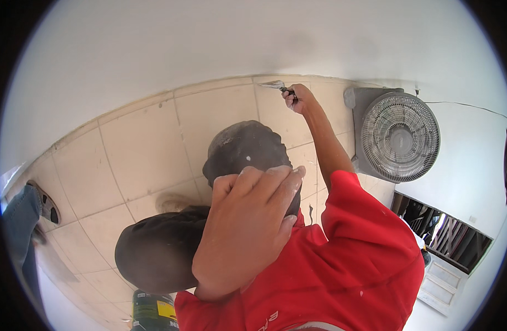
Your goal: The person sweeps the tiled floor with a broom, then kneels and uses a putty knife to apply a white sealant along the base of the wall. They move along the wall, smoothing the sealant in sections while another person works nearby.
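The scraper (275, 85), a flat pale-bladed tool with a dark handle, is at the far edge of the floor, close to where the tiles meet the white wall (171, 49). Its blade points to the left, roughly along that edge; whether it touches the tile or the wall cannot be told. The person's right hand (299, 98) is clamped around the handle, the bare forearm stretched out from a red short-sleeved shirt (347, 259), and whitish residue marks its fingers.

The two hands are well apart. The left hand (248, 220) is raised close to the camera with its back showing, the fingers bent and close together, pale specks on the forefinger and thumb. Its palm is turned away, so one cannot tell whether anything is in it. Behind it are the person's bent legs in dark trousers (159, 248), one knee with a small white spot.

The floor (137, 154) is of cream tiles with scuffs and dark joints. To the right of the scraper stands a large grey fan (401, 140) with a round grille, and a thin cable (468, 105) runs along the wall beyond it. A dark green container (146, 311) with a yellow patch sits at the lower left. At the far left, another person's leg in blue jeans (20, 226) ends in a dark shoe (48, 205)
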Demonstrator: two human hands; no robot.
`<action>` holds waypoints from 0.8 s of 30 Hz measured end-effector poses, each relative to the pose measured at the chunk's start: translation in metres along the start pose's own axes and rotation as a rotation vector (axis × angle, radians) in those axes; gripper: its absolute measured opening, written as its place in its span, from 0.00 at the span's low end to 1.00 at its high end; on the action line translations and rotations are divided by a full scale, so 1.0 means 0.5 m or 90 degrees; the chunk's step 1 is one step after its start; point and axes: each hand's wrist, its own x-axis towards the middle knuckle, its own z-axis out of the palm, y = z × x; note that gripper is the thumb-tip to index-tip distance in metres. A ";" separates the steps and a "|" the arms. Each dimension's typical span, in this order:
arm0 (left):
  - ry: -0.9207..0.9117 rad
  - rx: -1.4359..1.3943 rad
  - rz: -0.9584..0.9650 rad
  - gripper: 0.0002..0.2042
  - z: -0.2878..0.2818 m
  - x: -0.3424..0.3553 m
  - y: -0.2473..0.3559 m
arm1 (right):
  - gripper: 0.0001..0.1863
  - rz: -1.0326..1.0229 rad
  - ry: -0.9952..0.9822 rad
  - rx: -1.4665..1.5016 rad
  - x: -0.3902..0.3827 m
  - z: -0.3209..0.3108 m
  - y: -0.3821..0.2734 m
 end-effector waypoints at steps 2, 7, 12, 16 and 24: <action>-0.014 -0.002 0.015 0.28 0.001 0.010 0.003 | 0.04 -0.041 -0.048 -0.039 0.021 -0.009 -0.011; -0.039 0.005 0.024 0.28 0.006 0.038 0.011 | 0.05 -0.079 -0.069 -0.023 0.070 -0.002 -0.033; -0.037 0.009 0.016 0.28 0.012 0.048 0.015 | 0.07 -0.123 -0.013 -0.058 0.011 0.046 -0.017; -0.071 0.007 0.006 0.28 0.007 0.049 0.021 | 0.06 -0.155 -0.030 -0.063 -0.013 0.065 -0.009; -0.039 0.003 0.008 0.27 0.012 0.050 0.021 | 0.05 -0.125 -0.081 -0.010 0.044 0.032 -0.013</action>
